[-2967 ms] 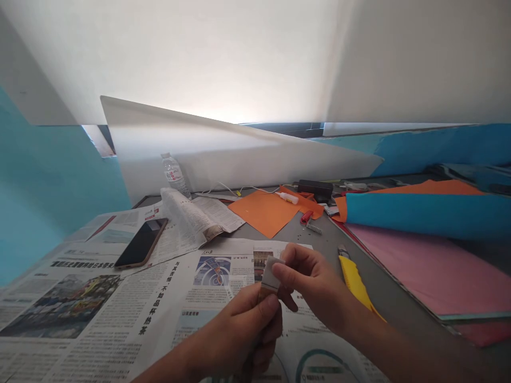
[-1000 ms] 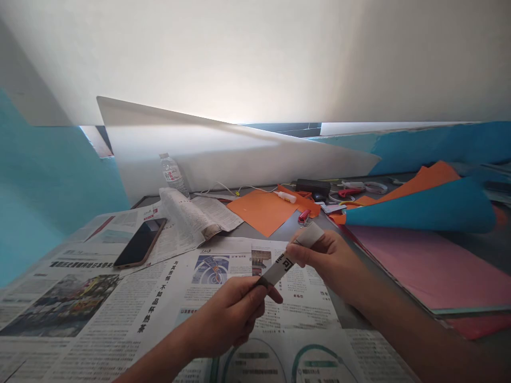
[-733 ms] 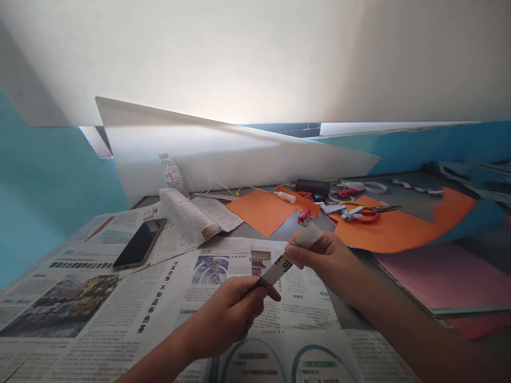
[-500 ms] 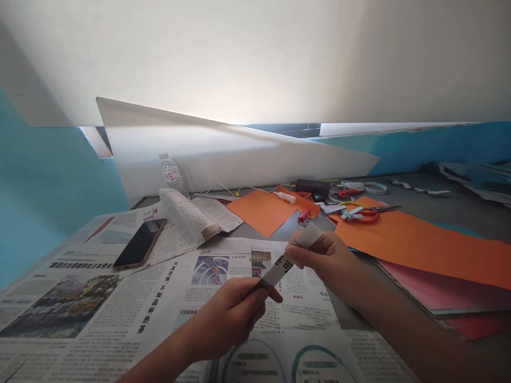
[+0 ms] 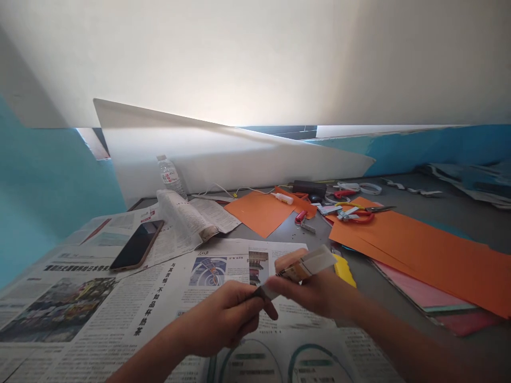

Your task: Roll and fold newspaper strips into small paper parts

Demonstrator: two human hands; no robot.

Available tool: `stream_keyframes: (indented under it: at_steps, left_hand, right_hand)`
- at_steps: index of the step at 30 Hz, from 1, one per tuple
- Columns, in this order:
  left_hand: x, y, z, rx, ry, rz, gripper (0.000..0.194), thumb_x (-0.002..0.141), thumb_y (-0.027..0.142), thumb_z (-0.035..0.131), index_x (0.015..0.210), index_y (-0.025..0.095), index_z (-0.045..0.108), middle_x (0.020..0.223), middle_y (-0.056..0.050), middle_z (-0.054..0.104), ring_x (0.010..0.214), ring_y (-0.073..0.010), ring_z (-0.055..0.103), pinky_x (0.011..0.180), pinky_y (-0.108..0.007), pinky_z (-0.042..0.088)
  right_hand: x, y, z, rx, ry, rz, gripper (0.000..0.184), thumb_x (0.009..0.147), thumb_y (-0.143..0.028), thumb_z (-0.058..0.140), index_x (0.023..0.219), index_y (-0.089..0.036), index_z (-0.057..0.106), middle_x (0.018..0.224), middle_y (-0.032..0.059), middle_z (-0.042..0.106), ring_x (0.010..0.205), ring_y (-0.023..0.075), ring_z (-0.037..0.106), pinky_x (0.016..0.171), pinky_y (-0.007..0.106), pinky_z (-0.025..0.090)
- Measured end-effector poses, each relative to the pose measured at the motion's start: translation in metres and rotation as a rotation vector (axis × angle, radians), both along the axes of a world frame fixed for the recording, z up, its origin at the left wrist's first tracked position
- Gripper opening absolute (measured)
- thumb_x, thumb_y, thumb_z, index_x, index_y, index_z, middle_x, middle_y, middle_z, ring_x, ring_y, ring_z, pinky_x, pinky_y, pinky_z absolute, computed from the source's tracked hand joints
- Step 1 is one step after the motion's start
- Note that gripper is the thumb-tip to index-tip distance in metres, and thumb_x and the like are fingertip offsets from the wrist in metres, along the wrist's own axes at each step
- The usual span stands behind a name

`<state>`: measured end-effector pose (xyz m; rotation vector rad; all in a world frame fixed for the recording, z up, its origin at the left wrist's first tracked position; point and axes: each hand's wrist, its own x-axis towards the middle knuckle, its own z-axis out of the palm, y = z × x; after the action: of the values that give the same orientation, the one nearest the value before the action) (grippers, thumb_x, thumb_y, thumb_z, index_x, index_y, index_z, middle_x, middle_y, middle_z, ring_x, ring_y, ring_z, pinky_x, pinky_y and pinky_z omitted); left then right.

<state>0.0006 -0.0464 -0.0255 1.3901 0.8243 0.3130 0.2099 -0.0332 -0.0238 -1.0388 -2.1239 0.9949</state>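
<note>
A narrow strip of newspaper (image 5: 317, 260) with dark print stretches between my two hands above the newspaper-covered table. My left hand (image 5: 231, 318) pinches its lower left end between thumb and fingers. Further up the strip, my right hand (image 5: 307, 290) is closed on it, the thumb lying along its near side. The strip's pale upper end sticks out past the right fingers and looks slightly blurred. Spread newspaper (image 5: 167, 298) lies beneath both hands. A yellow object (image 5: 344, 270) shows partly behind my right hand.
A phone (image 5: 138, 244) lies on the newspaper at left. Behind it stands a plastic bottle (image 5: 171, 175). Orange paper sheets (image 5: 415, 239) lie at right, with red-and-yellow-handled scissors (image 5: 365, 211) on them. A small red tool (image 5: 301, 217) and a glue bottle (image 5: 282, 198) are near the middle.
My right hand has moved down, closer to my left hand, and the strip has tilted flatter. The yellow object behind my right hand has come into view.
</note>
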Motion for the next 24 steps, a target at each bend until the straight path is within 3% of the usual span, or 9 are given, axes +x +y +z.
stream_keyframes:
  at_steps: [2, 6, 11, 14, 16, 20, 24]
  left_hand:
    - [-0.006, 0.004, 0.001, -0.013, 0.013, -0.033, 0.032, 0.093, 0.044, 0.050, 0.092, 0.014, 0.063, 0.051, 0.009, 0.037, 0.038, -0.0052, 0.027, 0.037, -0.018, 0.022]
    - [-0.014, 0.009, 0.003, -0.058, 0.011, -0.062, 0.033, 0.092, 0.045, 0.051, 0.095, 0.014, 0.064, 0.052, 0.009, 0.038, 0.038, -0.0054, 0.027, 0.035, -0.018, 0.021]
    - [-0.017, 0.013, 0.000, -0.146, -0.069, -0.063, 0.035, 0.090, 0.048, 0.055, 0.094, 0.014, 0.063, 0.049, 0.010, 0.034, 0.036, -0.0049, 0.021, 0.034, -0.018, 0.017]
    - [-0.015, 0.012, -0.004, -0.162, -0.136, -0.009, 0.039, 0.088, 0.052, 0.057, 0.096, 0.014, 0.062, 0.048, 0.011, 0.033, 0.036, -0.0049, 0.020, 0.033, -0.018, 0.018]
    - [-0.011, 0.010, -0.007, -0.200, -0.180, 0.030, 0.040, 0.088, 0.053, 0.058, 0.096, 0.014, 0.061, 0.048, 0.011, 0.032, 0.037, -0.0045, 0.018, 0.034, -0.018, 0.017]
    - [-0.002, 0.004, -0.010, -0.261, -0.266, 0.015, 0.039, 0.087, 0.054, 0.059, 0.089, 0.015, 0.058, 0.048, 0.011, 0.032, 0.036, -0.0045, 0.021, 0.034, -0.018, 0.018]
    - [0.003, 0.000, -0.013, -0.297, -0.329, 0.015, 0.040, 0.085, 0.055, 0.061, 0.087, 0.016, 0.055, 0.048, 0.010, 0.035, 0.035, -0.0044, 0.022, 0.033, -0.017, 0.020]
  right_hand:
    - [0.008, 0.004, 0.006, 0.030, 0.009, -0.046, 0.047, 0.091, -0.046, 0.051, 0.055, -0.019, 0.037, 0.053, -0.0050, 0.035, 0.052, 0.0100, 0.033, 0.048, 0.023, 0.028]
    - [0.024, 0.011, 0.016, 0.019, 0.017, -0.004, 0.051, 0.093, -0.054, 0.044, 0.057, -0.018, 0.044, 0.054, -0.0049, 0.033, 0.051, 0.0095, 0.030, 0.047, 0.025, 0.022]
    - [0.039, 0.022, 0.013, -0.053, 0.134, -0.001, 0.057, 0.090, -0.063, 0.046, 0.053, -0.019, 0.037, 0.055, -0.0061, 0.023, 0.051, 0.0088, 0.020, 0.047, 0.026, 0.015]
    - [0.039, 0.022, 0.010, -0.157, 0.225, 0.048, 0.053, 0.080, -0.067, 0.056, 0.062, -0.018, 0.048, 0.057, -0.0055, 0.032, 0.052, 0.0089, 0.026, 0.048, 0.025, 0.019]
    - [0.031, 0.017, 0.008, -0.219, 0.177, 0.047, 0.048, 0.076, -0.063, 0.064, 0.065, -0.018, 0.052, 0.059, -0.0043, 0.040, 0.054, 0.0095, 0.032, 0.049, 0.024, 0.023]
    - [0.005, 0.002, 0.002, -0.296, 0.115, 0.160, 0.035, 0.086, -0.047, 0.061, 0.068, -0.017, 0.059, 0.065, -0.0012, 0.053, 0.060, 0.0107, 0.045, 0.053, 0.023, 0.032]
    - [-0.011, -0.003, -0.004, -0.288, 0.226, 0.206, 0.044, 0.093, -0.047, 0.051, 0.061, -0.016, 0.056, 0.065, -0.0001, 0.054, 0.060, 0.0107, 0.047, 0.054, 0.023, 0.034]
